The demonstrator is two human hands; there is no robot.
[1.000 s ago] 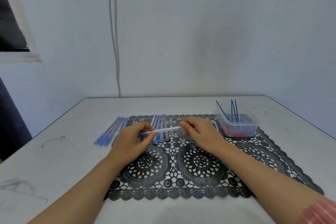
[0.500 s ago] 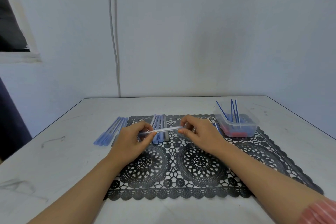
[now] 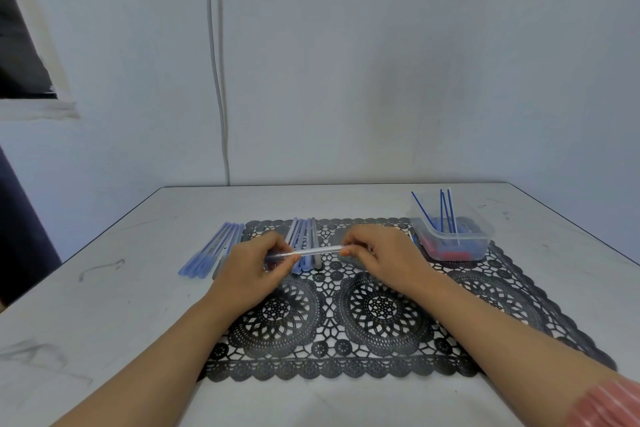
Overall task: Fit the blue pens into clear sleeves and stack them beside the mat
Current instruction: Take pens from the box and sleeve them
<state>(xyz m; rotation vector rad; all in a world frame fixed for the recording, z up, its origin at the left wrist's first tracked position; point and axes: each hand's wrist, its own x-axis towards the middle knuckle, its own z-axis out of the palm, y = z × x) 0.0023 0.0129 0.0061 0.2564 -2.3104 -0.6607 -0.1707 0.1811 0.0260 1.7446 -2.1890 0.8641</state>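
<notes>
A clear sleeve (image 3: 311,251) is held just above the far half of the black lace mat (image 3: 381,340), nearly level and crosswise, with a bluish tint toward its left end; how far a pen is seated inside cannot be told. Its left end is pinched by the left hand (image 3: 254,267), whose fingers are curled closely round it, and its right end is gripped at the fingertips of the right hand (image 3: 377,256), the remaining fingers being bent in over the palm. Directly behind and below the sleeve, a row of pens (image 3: 304,239) is laid side by side on the mat, pointing away from the person. To the left, off the mat's edge and on the white table (image 3: 104,305), a stack of blue pens (image 3: 213,250) is laid at a slight angle. At the mat's far right corner a clear plastic tub (image 3: 485,239) is set, in which thin blue refills (image 3: 445,211) are leaned upright over red and blue pieces. A pink sleeve cuff (image 3: 609,406) is seen on the right forearm.
</notes>
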